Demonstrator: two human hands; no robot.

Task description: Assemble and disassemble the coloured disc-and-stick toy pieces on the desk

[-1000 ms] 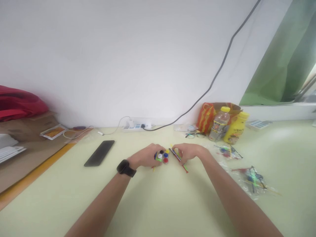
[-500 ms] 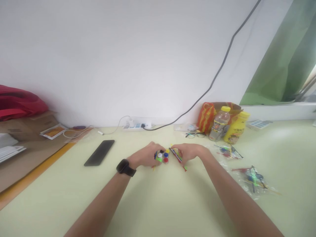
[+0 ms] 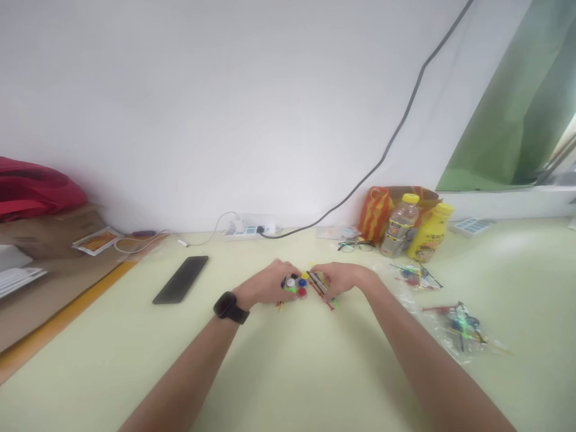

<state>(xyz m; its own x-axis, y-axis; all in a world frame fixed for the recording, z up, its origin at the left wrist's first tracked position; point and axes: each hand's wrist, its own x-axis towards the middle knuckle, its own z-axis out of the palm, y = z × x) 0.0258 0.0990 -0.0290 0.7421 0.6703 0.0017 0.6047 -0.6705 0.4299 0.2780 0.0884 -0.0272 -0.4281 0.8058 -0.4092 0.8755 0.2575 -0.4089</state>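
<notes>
My left hand (image 3: pixel 273 282), with a black watch (image 3: pixel 231 307) at its wrist, curls around small coloured plastic pieces, its fingertips touching the edge of the cluster. A white disc (image 3: pixel 291 282), a blue disc (image 3: pixel 303 282), a red disc (image 3: pixel 302 293) and a yellow one (image 3: pixel 305 275) lie close together between the hands. A yellow stick end (image 3: pixel 281 306) pokes out below the left hand. My right hand (image 3: pixel 336 278) is closed on several thin plastic sticks (image 3: pixel 320 284), including black, white and red ones, lying slantwise. The fingers partly hide what both hands hold.
To the right lie two clear bags of coloured plastic parts (image 3: pixel 465 324). Behind them stand a clear bottle (image 3: pixel 399 225), a yellow bottle (image 3: pixel 431 234) and a striped bag (image 3: pixel 376 214). A phone (image 3: pixel 181 280) lies left; glasses (image 3: pixel 356 246) and a power strip (image 3: pixel 249 230) sit near the wall.
My right hand has shifted slightly left, and the red stick's lower end has moved left and separated from the green end. My left thumb has edged toward the red disc.
</notes>
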